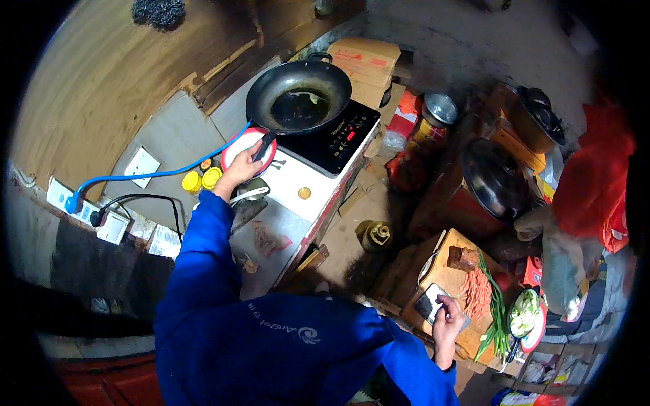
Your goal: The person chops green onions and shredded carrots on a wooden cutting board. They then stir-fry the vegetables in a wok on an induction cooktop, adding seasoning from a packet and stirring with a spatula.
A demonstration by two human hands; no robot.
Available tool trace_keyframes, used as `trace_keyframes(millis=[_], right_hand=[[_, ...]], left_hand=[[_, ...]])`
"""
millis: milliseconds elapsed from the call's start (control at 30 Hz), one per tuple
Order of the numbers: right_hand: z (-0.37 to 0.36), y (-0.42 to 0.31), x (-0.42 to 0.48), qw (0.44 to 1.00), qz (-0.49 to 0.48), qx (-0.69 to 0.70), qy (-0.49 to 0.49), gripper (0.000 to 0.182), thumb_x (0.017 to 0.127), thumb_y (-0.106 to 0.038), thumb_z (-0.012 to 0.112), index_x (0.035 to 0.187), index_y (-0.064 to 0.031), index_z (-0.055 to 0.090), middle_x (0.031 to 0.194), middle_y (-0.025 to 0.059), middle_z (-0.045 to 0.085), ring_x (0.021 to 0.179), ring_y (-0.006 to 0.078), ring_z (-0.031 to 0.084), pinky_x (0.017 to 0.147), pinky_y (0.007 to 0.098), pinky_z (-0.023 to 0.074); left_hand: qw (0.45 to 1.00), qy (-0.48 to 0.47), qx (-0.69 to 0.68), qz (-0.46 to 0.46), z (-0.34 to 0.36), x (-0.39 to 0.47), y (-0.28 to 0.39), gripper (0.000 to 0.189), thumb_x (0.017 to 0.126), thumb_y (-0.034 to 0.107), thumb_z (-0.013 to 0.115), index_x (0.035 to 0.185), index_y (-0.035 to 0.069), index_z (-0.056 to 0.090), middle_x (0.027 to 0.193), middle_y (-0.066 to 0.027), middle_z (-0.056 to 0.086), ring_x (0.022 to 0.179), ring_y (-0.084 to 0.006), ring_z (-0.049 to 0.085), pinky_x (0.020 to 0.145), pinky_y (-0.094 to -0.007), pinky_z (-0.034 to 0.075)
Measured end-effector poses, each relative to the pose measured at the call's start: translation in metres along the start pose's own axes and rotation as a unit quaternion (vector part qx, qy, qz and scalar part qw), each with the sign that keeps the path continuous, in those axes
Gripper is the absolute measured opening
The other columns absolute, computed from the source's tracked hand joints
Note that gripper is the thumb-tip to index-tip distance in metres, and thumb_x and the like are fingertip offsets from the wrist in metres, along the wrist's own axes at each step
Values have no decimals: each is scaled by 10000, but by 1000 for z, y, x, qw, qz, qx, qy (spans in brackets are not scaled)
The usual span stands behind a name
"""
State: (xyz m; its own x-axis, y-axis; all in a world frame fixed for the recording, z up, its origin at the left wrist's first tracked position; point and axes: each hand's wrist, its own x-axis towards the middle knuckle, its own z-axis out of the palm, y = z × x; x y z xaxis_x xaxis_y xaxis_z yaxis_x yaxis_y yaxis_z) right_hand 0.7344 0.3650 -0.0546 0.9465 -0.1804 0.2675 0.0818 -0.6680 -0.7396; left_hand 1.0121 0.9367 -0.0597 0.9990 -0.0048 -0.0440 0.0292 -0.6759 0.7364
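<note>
My left hand (246,165) grips the black handle of a wok (299,96). Dark oil or liquid and a pale scrap lie in the wok, which sits over the back part of an induction cooker (332,144) with lit red digits. Under my left hand is a red-rimmed white enamel dish (232,151). Over at the right, my right hand (448,318) is at a broad cleaver blade (427,302) on a wooden cutting board (431,276); whether it grips the cleaver is unclear. Orange shreds (476,294), green stalks (491,299) and a brown block (463,259) lie beside the blade.
Yellow-lidded jars (192,181) and a blue cable (167,173) from a power strip (76,200) are left of the cooker. A glass bottle (377,234) stands between the work areas. Sliced pale-green vegetables (524,312) fill a pan. A wok lid (495,177) is behind the board.
</note>
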Motion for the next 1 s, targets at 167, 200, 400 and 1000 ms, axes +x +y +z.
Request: trace_keyframes(millis=[167, 200, 400, 1000], right_hand=[[1, 6, 0, 1000, -8, 15, -12, 308, 711, 132, 447, 920, 13, 641, 832, 109, 635, 802, 210, 620, 722, 291, 484], [0, 5, 0, 1000, -8, 10, -11, 310, 711, 132, 446, 923, 14, 640, 835, 108, 636, 804, 210, 619, 724, 291, 484], [-6, -3, 3, 1000, -11, 11, 11, 326, 683, 147, 447, 892, 1, 650, 822, 132, 635, 774, 238, 637, 702, 313, 502], [-3, -1, 3, 1000, -1, -1, 16, 311, 689, 143, 449, 876, 3, 654, 812, 132, 634, 776, 241, 634, 718, 319, 502]], left_hand=[[998, 13, -42, 37, -1, 10, -19, 706, 760, 90, 565, 1436, 139, 372, 744, 10, 546, 652, -84, 490, 618, -239, 417], [1000, -2, 3, 21, -5, 13, -8, 703, 759, 94, 568, 1434, 136, 375, 737, 8, 547, 645, -87, 492, 610, -243, 419], [997, -67, 44, -22, -57, 31, 37, 688, 750, 125, 595, 1407, 51, 405, 746, 2, 598, 576, -87, 513, 539, -262, 428], [995, -50, -84, -30, -24, 1, 17, 674, 769, 17, 536, 1423, 104, 402, 708, 81, 486, 570, -31, 424, 507, -203, 351]])
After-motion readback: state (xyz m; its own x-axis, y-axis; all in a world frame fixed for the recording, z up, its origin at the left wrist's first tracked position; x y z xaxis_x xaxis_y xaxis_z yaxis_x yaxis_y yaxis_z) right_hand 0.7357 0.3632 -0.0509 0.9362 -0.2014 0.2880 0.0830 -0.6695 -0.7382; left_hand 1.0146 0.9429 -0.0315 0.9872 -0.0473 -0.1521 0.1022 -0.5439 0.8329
